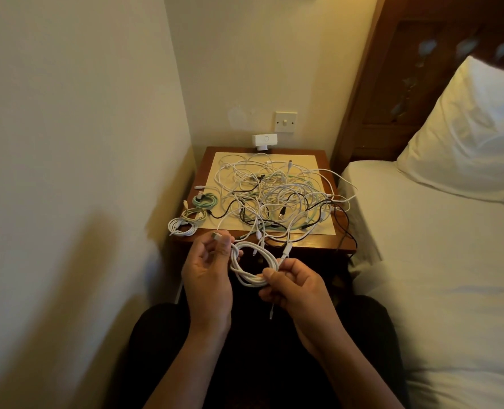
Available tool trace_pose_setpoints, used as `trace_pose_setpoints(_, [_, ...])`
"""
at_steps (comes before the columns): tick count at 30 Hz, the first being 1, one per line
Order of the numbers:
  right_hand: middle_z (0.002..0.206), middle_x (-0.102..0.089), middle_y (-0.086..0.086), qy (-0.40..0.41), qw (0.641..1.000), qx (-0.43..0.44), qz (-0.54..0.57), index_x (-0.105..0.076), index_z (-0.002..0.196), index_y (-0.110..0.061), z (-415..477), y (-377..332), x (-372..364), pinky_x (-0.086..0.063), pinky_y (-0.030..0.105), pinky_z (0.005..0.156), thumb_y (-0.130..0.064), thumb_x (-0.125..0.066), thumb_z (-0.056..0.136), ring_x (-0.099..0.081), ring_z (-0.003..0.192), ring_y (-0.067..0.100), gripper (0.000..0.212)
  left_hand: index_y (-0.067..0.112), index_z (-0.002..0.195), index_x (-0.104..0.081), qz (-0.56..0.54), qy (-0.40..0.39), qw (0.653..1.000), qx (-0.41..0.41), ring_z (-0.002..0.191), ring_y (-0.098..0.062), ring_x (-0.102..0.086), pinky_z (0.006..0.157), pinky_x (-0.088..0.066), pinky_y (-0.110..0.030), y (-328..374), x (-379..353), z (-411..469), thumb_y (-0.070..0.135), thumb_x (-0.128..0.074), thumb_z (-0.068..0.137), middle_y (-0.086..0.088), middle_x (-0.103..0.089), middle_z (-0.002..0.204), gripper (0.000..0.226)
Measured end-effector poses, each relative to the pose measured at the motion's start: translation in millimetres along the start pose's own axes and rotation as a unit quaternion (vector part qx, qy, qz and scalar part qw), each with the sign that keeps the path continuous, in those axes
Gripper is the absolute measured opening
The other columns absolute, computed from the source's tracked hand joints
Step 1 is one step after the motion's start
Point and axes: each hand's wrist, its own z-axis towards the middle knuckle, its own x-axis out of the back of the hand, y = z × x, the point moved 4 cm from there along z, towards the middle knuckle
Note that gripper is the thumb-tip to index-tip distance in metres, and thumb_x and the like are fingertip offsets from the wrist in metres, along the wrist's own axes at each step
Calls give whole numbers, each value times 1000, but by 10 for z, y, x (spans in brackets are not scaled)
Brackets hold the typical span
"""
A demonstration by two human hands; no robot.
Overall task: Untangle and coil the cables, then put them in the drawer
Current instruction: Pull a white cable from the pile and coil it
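Cable, white, thin and limp, hung as a loose coil between both hands, just in front of the table. The left hand pinched its plug end and the right hand pinched the gathered loops. It looked light and springy, so it was best held where the loops cross. The tangle and three coils lay on the table.

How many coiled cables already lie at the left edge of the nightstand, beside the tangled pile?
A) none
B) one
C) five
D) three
D: a green coil, a yellowish coil and a white coil lie in a row at the nightstand's left edge, while the left hand and right hand hold another white cable in front of it.
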Motion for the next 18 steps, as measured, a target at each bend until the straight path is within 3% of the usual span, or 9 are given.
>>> trace_pose_setpoints(2, [85, -77, 8, 1, 1000, -1, 8, -66, 112, -7, 7, -18, 0, -58, 31, 77, -16, -68, 97, -74, 78, 20, 18, 27, 101, -69, 27, -3, 999, -46, 92, -9, -72, 76, -56, -20, 56, 6, -3, 36, -63, 91, 7, -76, 97, 14])
trace_pose_setpoints(4, [85, -77, 7, 2, 1000, 17, -7, -65, 113, -7, 8, -40, -2, -59, 30, 77, -16, -68, 97, -75, 79, 20, 18, 21, 100, -68, 10, -19, 1000, -14, 87, -14, -72, 78, -58, -29, 44, -1, 57, 28, -62, 98, 2, -76, 94, 10])
trace_pose_setpoints(7, [87, -78, 6, 18, 996, 72, -50, -65, 116, -12, -9, -84, -14, -59, 27, 74, -17, -68, 98, -76, 80, 20, 20, 10, 105, -68, 4, -81, 994, 67, 77, -21, -65, 80, -54, -45, -7, -27, 133, 29, -63, 98, -8, -72, 87, 20])
trace_pose_setpoints(10, [90, -78, 5, 30, 992, 103, -69, -62, 121, -21, -10, -95, 17, -59, 25, 72, -16, -68, 97, -76, 82, 18, 25, 15, 115, -69, 8, -146, 980, 136, 87, -25, -69, 83, -56, -44, -81, -18, 122, 32, -67, 94, -7, -75, 97, 27])
trace_pose_setpoints(13, [93, -79, 5, 36, 991, 106, -69, -60, 123, -26, 12, -75, 75, -59, 25, 73, -17, -69, 97, -76, 85, 18, 29, 20, 122, -67, -3, -192, 966, 172, 101, -27, -74, 87, -61, -41, -125, -27, 58, 15, -69, 94, -6, -76, 109, 29])
trace_pose_setpoints(18, [107, -78, 0, 33, 991, 93, -88, -63, 130, -23, 53, -19, 153, -61, 30, 83, -19, -65, 100, -76, 98, 15, 30, 16, 117, -70, -8, -188, 965, 184, 96, -27, -75, 88, -61, -41, -161, -31, 13, 3, -64, 96, -9, -77, 106, 25])
